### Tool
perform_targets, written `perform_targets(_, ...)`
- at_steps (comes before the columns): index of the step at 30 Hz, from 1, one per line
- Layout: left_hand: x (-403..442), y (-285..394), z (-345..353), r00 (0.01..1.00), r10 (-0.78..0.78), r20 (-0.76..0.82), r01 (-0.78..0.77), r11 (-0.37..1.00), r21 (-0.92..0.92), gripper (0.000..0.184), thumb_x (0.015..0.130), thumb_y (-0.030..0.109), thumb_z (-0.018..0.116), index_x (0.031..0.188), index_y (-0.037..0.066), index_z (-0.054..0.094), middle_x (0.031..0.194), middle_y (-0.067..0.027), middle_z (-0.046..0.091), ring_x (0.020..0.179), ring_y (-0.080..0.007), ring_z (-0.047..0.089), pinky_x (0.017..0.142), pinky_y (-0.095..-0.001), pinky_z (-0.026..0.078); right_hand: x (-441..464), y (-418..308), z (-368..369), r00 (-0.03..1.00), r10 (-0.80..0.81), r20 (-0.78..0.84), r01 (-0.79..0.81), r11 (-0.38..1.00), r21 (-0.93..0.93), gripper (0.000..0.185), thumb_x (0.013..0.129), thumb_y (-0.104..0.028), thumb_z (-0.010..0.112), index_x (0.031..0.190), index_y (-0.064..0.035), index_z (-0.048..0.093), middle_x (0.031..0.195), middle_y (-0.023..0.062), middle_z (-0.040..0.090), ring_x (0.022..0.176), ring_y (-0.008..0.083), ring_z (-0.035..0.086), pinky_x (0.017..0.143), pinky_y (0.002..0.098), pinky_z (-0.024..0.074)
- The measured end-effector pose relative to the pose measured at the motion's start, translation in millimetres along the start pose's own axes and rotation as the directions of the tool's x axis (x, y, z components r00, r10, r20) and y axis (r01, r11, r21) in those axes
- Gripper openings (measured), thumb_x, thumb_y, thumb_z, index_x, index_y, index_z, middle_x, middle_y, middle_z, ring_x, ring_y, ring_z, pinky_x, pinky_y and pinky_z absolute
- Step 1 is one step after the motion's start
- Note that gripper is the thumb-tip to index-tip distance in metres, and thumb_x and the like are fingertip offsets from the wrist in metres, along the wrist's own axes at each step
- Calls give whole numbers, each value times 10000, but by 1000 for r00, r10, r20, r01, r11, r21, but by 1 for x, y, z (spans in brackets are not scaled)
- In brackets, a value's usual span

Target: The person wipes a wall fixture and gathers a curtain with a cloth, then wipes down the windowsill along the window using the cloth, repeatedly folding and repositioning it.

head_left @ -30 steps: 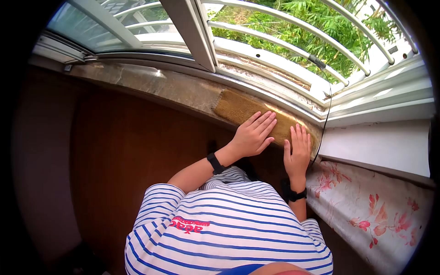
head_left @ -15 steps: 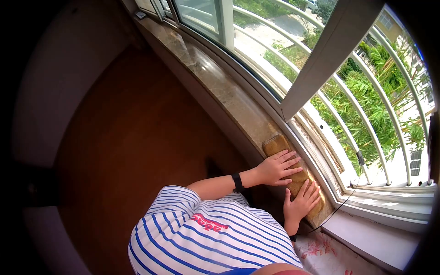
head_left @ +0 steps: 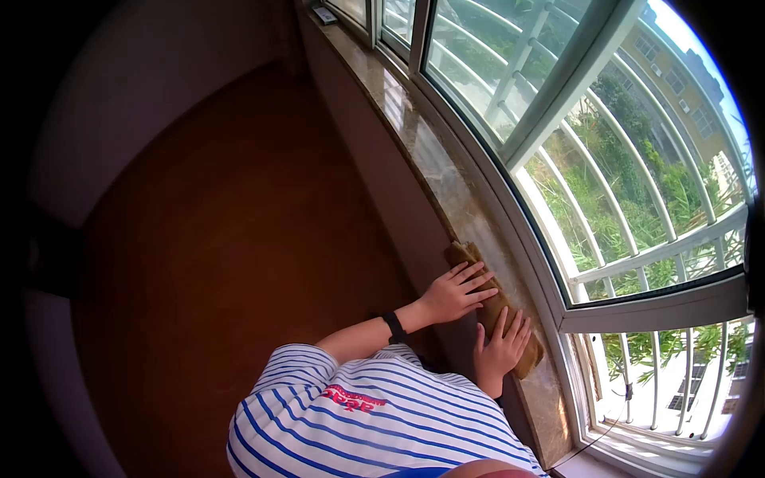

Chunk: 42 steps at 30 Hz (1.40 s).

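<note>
A folded brown cloth (head_left: pixel 512 344) lies lengthwise on the marble window sill (head_left: pixel 470 209), along its room-side edge. My left hand (head_left: pixel 456 295), with a black band on its wrist, rests flat on the cloth's upper part, fingers stretched toward the window. Lower down, my right hand (head_left: pixel 500 347) presses on the same cloth with fingers spread and thumb apart. Both palms bear on the cloth from above without gripping it. The cloth's far end is rumpled and sits at the sill's edge.
Beside the sill runs a sliding window frame (head_left: pixel 550 279), with white curved bars (head_left: pixel 606 191) outside it. A thin dark cable (head_left: pixel 594 442) crosses near the right end of the sill. At the sill's far end lies a small flat object (head_left: pixel 324 14). Brown floor (head_left: pixel 231 239) stretches to the left.
My view has turned, bringing more of the window in. Both hands and the cloth have moved along the sill, away from its right end, and the cloth now sits closer to the room-side edge.
</note>
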State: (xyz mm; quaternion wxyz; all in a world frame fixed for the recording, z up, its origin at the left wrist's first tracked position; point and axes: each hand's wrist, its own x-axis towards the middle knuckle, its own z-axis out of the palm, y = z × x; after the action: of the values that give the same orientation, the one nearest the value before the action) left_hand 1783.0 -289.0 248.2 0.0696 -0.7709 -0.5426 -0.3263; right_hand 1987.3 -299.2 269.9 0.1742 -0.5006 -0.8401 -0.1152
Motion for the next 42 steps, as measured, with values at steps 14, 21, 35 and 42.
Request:
perform_targets(14,-29,-165,34,595,-790,149,712,432,-554,970,822,151,786,1569,24,180,1515,-296,380,1370,-447,434,1066,-416,455,146,-147,106,993,-92,-75,94,995,31,576,822,-180,642,1393,-200,574,1490,139,482,1390,411,424,1156,528,348)
perform_targets(21,-10,-261,-6,445,-625,641,729,-163,-665,947,861,69,738,1563,-59,115,1309,-208,616,1199,-200,599,933,-311,532,216,-200,136,993,-113,-39,117,987,106,549,846,-211,626,1393,-188,578,1504,153,470,1398,423,417,1153,535,346)
perform_targets(35,15,-465,-42,452,-575,681,488,-480,-729,820,887,-79,594,1565,-49,134,1324,-178,604,1199,-231,611,996,-311,496,373,-324,186,983,-159,91,145,979,142,627,853,-263,642,1458,-164,508,1560,189,382,1432,461,346,1180,555,286)
perform_targets(42,13,-552,-62,503,-577,644,420,-488,-765,808,894,-61,630,1557,-61,168,1322,-173,607,1231,-230,590,1020,-323,481,431,-388,219,985,-140,100,127,984,124,679,844,-335,670,1472,-152,487,1549,193,390,1430,460,344,1181,554,282)
